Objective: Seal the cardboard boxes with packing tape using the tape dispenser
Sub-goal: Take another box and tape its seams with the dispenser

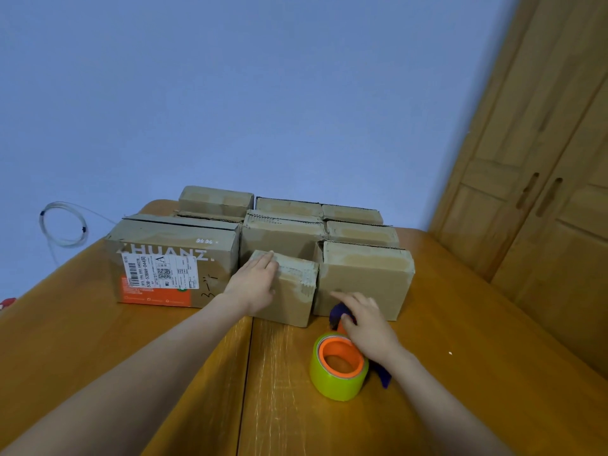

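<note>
With the left hand (260, 280) pressing flat on the small brown cardboard box (289, 287), the right hand (363, 319), holding the purple-handled green tape dispenser (339, 365), should start tape squarely over the seam.

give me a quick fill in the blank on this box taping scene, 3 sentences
1. The left hand rests on the small ____ box at the front.
2. The right hand reaches the tape dispenser, whose tape roll is ____ around an orange core.
3. The large box with the shipping label stands to the ____ of the small box.

Missing words: cardboard; green; left
</note>
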`<action>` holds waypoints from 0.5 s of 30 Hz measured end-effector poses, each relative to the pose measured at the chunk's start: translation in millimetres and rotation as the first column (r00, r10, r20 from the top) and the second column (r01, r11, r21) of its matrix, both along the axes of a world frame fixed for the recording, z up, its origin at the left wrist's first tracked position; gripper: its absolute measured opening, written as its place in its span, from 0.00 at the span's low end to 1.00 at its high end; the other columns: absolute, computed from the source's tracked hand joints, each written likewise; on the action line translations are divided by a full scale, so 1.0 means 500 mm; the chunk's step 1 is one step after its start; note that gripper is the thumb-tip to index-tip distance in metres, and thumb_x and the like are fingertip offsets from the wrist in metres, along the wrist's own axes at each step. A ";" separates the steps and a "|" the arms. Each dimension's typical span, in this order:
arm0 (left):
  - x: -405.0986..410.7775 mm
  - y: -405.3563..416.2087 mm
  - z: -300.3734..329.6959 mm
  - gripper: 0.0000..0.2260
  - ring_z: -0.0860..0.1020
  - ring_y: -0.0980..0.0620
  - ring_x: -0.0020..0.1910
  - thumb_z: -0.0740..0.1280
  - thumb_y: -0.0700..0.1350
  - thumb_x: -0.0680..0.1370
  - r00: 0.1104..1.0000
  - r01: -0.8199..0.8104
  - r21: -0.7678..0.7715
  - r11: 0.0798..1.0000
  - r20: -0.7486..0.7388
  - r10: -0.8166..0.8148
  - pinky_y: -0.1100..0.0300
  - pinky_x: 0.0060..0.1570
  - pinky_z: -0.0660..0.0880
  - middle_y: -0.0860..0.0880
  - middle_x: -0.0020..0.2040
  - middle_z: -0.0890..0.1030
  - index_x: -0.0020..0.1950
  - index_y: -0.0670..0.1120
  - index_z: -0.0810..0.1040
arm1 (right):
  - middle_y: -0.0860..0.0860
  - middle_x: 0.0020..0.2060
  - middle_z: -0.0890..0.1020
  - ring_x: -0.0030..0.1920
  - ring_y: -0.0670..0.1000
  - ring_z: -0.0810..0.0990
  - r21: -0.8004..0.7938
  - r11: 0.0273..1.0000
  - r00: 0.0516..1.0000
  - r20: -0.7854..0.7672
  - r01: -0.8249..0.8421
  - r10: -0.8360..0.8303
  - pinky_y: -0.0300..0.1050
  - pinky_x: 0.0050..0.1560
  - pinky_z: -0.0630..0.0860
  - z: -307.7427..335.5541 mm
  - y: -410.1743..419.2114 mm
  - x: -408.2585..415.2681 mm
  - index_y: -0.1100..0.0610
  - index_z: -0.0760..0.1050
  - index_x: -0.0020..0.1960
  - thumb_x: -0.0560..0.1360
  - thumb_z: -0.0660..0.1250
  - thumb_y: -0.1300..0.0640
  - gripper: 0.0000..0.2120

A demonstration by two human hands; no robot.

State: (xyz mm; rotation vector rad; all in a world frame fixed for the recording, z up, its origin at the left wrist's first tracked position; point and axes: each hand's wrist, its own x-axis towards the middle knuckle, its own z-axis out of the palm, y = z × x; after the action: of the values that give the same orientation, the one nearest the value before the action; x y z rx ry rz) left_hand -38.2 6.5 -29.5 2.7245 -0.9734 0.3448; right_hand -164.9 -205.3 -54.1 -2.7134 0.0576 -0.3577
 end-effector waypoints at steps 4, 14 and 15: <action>0.003 0.002 0.001 0.31 0.50 0.49 0.78 0.64 0.44 0.79 1.000 -0.001 -0.013 1.000 -0.027 0.001 0.57 0.75 0.48 0.46 0.79 0.51 0.78 0.44 0.53 | 0.46 0.52 0.74 0.49 0.44 0.73 0.208 0.977 0.979 0.179 0.058 -0.096 0.30 0.48 0.67 0.042 -0.008 0.000 0.55 0.76 0.63 0.78 0.57 0.68 0.18; -0.002 -0.002 -0.012 0.28 0.51 0.48 0.78 0.62 0.50 0.80 0.997 -0.070 0.078 0.995 0.041 0.067 0.54 0.75 0.45 0.46 0.78 0.55 0.77 0.45 0.55 | 0.48 0.59 0.76 0.62 0.48 0.71 -0.121 0.986 0.975 0.178 -0.114 0.135 0.46 0.59 0.71 0.099 0.085 0.062 0.53 0.75 0.64 0.78 0.58 0.63 0.18; -0.002 -0.003 -0.013 0.28 0.50 0.48 0.78 0.61 0.50 0.81 0.996 -0.079 0.094 0.992 0.050 0.075 0.53 0.75 0.45 0.46 0.79 0.54 0.78 0.45 0.54 | 0.48 0.61 0.75 0.64 0.48 0.69 -0.197 0.971 0.973 0.157 -0.138 0.171 0.47 0.61 0.70 0.090 0.101 0.073 0.53 0.74 0.66 0.78 0.58 0.62 0.19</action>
State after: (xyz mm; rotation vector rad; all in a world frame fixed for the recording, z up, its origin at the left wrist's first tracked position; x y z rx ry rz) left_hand -39.2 4.9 -36.3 2.8584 -0.9211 0.3858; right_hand -128.2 -154.9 -9.0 -2.8317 -0.2476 -0.5756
